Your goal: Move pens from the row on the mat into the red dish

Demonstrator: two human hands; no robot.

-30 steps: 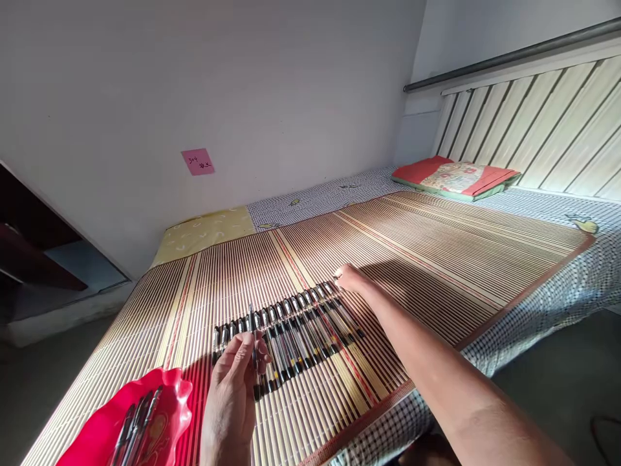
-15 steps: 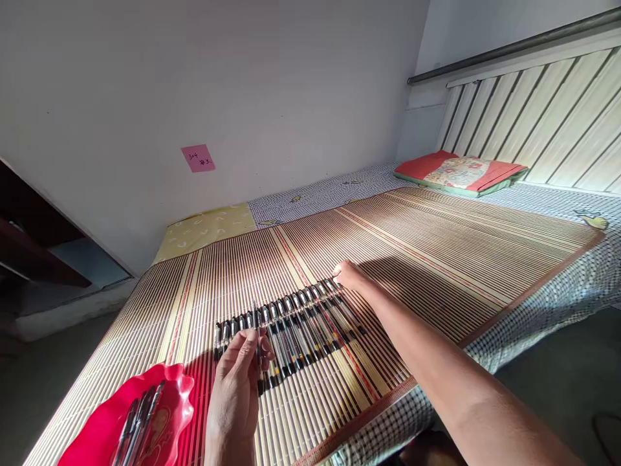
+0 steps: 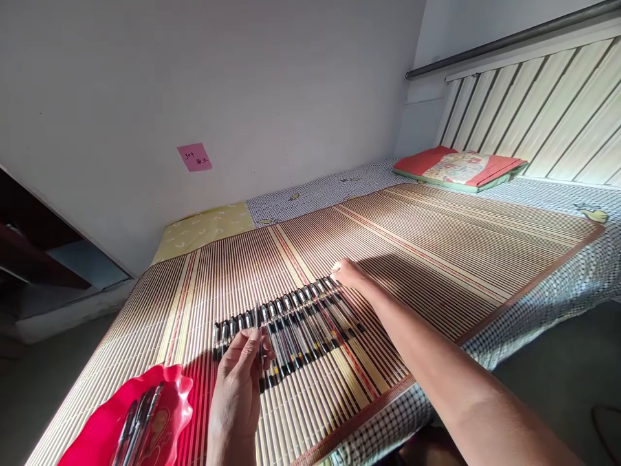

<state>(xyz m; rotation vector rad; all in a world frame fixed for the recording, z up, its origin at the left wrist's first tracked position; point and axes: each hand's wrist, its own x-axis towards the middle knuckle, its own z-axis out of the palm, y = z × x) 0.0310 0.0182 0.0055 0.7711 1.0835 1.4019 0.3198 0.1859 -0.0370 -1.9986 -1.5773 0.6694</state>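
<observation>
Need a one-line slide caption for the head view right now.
Left hand holds a pen over a row of pens on a bamboo mat; right hand at the row's far end.

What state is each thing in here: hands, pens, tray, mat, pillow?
bamboo mat: spread flat on the bed
row of pens: lying side by side on the mat
left hand: shut on a single pen, above the row
right hand: open, fingertips at the row's far end
red tray: holding a few pens
pillow: lying flat by the headboard

Open mat [image 3: 436, 246] beyond pen row [image 3: 295, 320]; red tray [image 3: 97, 427], seemingly close, at left.
</observation>
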